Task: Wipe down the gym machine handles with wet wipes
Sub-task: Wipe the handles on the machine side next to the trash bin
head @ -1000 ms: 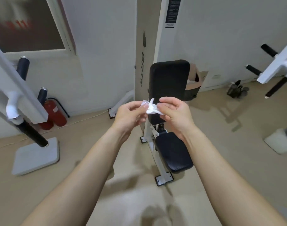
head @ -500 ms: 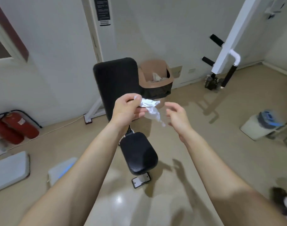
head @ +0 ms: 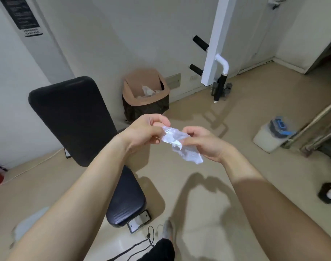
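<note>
Wet wipe [head: 179, 142], crumpled and white, hangs in the air between your two hands, on the near side of the brown bin [head: 142, 112]. Your left grip [head: 144, 132] pinches its upper corner with curled fingers. Your right grip [head: 204, 143] pinches the middle, thumb on top, and the loose tail droops below. By the look of it you are teasing the wipe open, the step ahead of any wiping; no handle is touched yet. The black foam handles [head: 200, 43] stick out from the white upright [head: 215, 34] to the right of the bin, well apart from your hands. The next move calls for the wipe spread flat in one palm, then a step past the bin toward that frame. Crumpled white wipes lie inside the bin.
</note>
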`<state>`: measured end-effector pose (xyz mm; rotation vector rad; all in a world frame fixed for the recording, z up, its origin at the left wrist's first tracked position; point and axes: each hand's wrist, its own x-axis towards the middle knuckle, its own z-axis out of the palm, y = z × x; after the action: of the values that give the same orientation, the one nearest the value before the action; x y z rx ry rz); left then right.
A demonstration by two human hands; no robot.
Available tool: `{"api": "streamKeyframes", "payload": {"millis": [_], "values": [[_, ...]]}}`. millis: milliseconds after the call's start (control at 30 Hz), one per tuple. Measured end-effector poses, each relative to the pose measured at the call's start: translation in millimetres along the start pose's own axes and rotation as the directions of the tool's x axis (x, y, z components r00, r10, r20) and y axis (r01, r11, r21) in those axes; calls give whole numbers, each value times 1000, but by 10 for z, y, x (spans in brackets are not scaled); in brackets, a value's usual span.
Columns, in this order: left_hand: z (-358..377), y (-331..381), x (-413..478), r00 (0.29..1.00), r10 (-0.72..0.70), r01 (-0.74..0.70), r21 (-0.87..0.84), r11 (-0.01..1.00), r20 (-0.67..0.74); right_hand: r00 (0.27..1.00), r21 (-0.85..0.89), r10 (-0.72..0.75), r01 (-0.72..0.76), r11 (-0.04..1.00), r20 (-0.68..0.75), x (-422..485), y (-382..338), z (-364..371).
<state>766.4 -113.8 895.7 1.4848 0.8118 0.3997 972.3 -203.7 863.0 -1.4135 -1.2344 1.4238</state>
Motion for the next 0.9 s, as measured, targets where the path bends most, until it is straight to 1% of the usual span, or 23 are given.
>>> {"api": "streamKeyframes", "payload": {"millis": [33, 100, 167, 233, 300, 333, 400, 467, 500, 533, 567, 600, 667, 800, 867, 900], "values": [[32, 11, 180, 1000, -5, 5, 56, 998, -12, 998, -60, -16, 12, 998, -56, 80, 25, -146], [68, 35, 570, 999, 2, 6, 208, 978, -36, 991, -86, -47, 36, 996, -127, 233, 35, -459], [83, 74, 976, 999, 49, -40, 381, 924, -14, 990, -58, -54, 46, 997, -133, 378, 14, -795], [96, 125, 1375, 995, 97, -90, 522, 848, 14, 990, -29, -55, 51, 998, -130, 522, -35, -1148], [116, 171, 1755, 990, 142, -113, 591, 799, -4, 986, -5, -42, 41, 999, -163, 664, -76, -1509], [142, 186, 1932, 985, 172, -125, 576, 808, -27, 983, -1, -37, 38, 999, -180, 737, -94, -1679], [238, 225, 2237, 967, 208, -126, 440, 889, -144, 977, 5, -30, 32, 999, -209, 871, -115, -2002], [350, 249, 2507, 939, 177, -117, 210, 971, -294, 974, -10, -29, 28, 1000, -225, 983, -105, -2306], [415, 255, 2625, 932, 143, -127, 71, 989, -332, 975, -23, -40, 36, 999, -217, 1029, -92, -2439], [490, 262, 2735, 932, 101, -139, -86, 986, -347, 977, -33, -44, 38, 999, -206, 1077, -66, -2564], [572, 275, 2837, 934, 53, -142, -229, 963, -354, 980, -38, -43, 36, 999, -194, 1124, -37, -2681], [648, 280, 2955, 931, 0, -131, -335, 933, -364, 983, -37, -36, 30, 999, -182, 1184, 11, -2802], [806, 255, 3220, 912, -96, -97, -435, 895, -400, 983, -27, -9, 4, 1000, -184, 1324, 136, -3048], [1098, 184, 3791, 840, -201, -17, -396, 918, -504, 973, 8, 58, -57, 998, -223, 1634, 368, -3591], [1235, 208, 4019, 848, -265, 21, -469, 883, -459, 978, 4, 72, -72, 997, -195, 1768, 435, -3868], [1303, 237, 4104, 863, -298, 33, -544, 839, -408, 982, -2, 74, -76, 997, -172, 1831, 449, -4002]]}}
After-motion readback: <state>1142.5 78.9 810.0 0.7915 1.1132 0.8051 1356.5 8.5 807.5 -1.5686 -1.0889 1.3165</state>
